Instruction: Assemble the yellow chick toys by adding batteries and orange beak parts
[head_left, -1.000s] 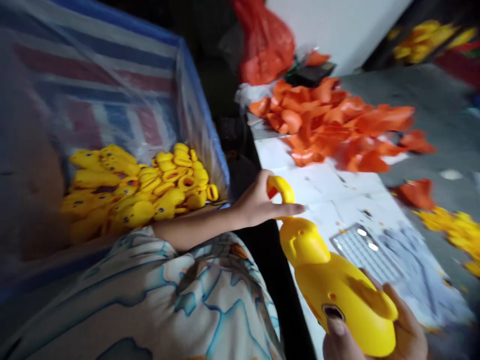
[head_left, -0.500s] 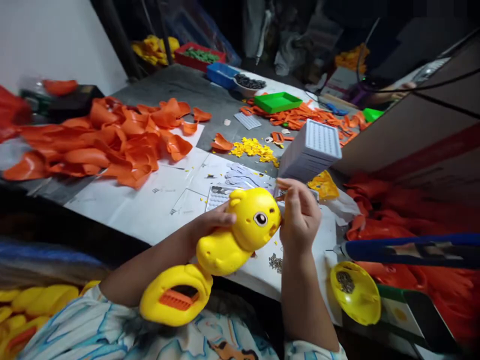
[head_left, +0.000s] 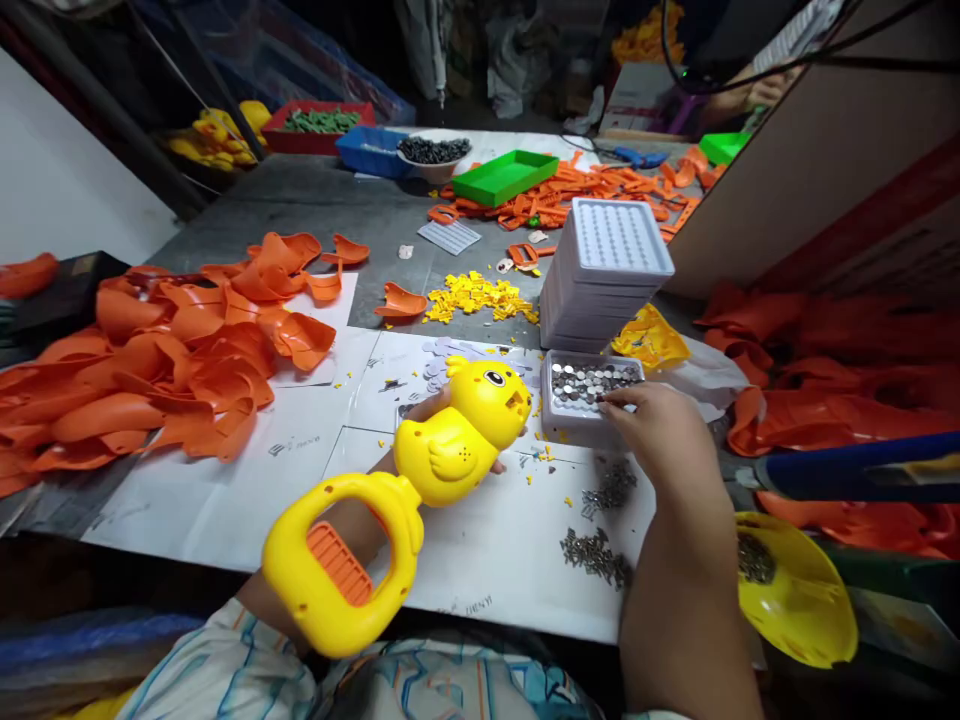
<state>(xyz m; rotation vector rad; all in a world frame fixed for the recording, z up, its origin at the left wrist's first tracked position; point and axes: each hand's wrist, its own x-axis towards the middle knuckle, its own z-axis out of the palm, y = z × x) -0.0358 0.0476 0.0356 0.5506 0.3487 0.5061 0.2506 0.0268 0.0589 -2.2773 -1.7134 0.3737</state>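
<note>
In the head view, the left hand [head_left: 431,415], palm up, grips the yellow duck toy [head_left: 450,450] from beneath, above the bench [head_left: 285,200]; the right hand [head_left: 660,425] reaches forward, fingertips pinched together at the tray of silver discs [head_left: 592,385].

Right along the near edge of the white paper [head_left: 525,590] on the table, I've got dark capitals [head_left: 478,606], and they look like "ZHENYI", though the first letter's unclear! Over on the paper's left part, here's more small dark lettering [head_left: 306,443] beside a little printed mark [head_left: 277,449], and that one's too small for me to read for certain. Up on my right, the big cardboard panel [head_left: 810,170] shows reddish print, too blurred and dim for me to make out.
</note>
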